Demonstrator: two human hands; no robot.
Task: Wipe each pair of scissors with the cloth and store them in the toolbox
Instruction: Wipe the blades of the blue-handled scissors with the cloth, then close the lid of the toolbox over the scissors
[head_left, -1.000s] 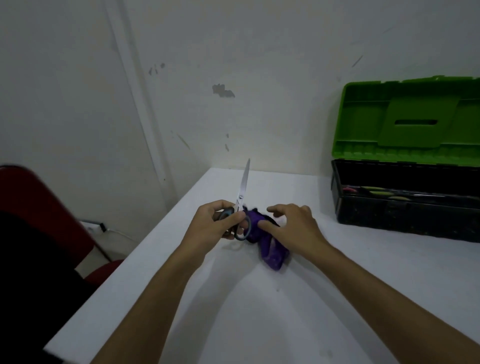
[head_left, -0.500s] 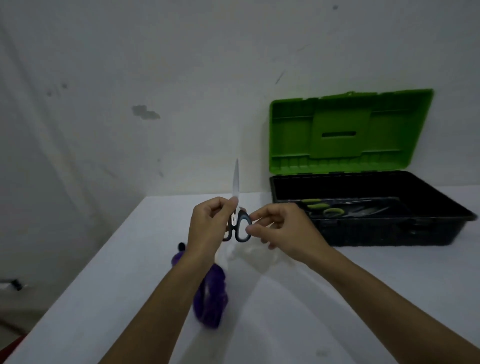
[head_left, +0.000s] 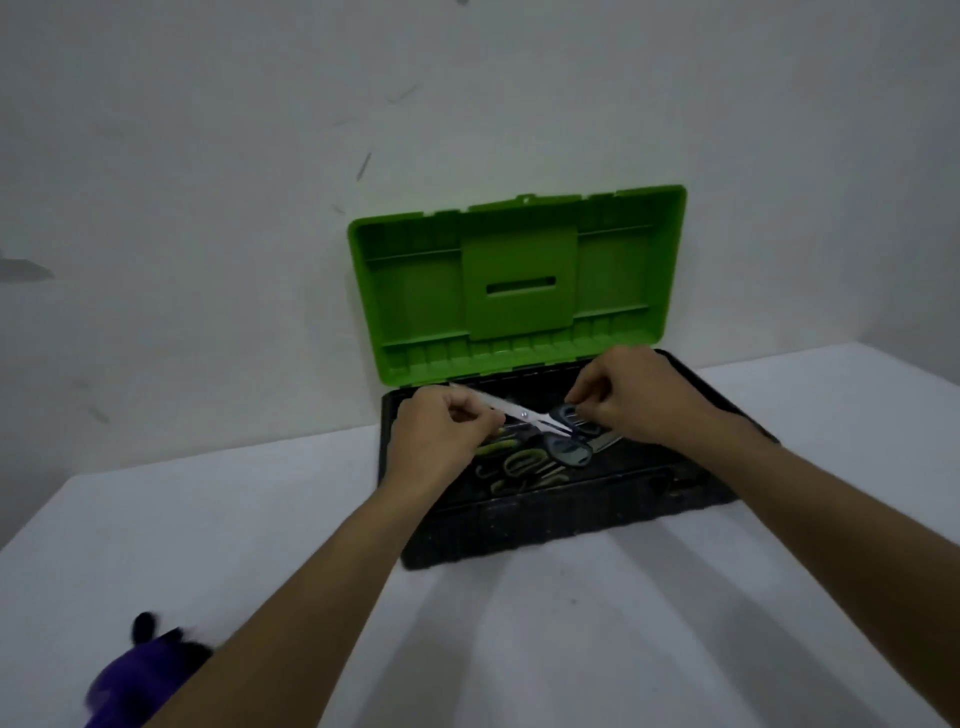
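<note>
So we've got the grey-handled steel scissors held over the open black plastic toolbox in the middle of the frame, blades pointing upper left. Our left hand pinches the blades with curled fingers, and our right hand pinches the handle loops. The bright green lid stands open against the wall. Green-handled scissors already lie in the box below. The crumpled purple cloth sits on the white table at lower left, partly behind our left forearm.
</note>
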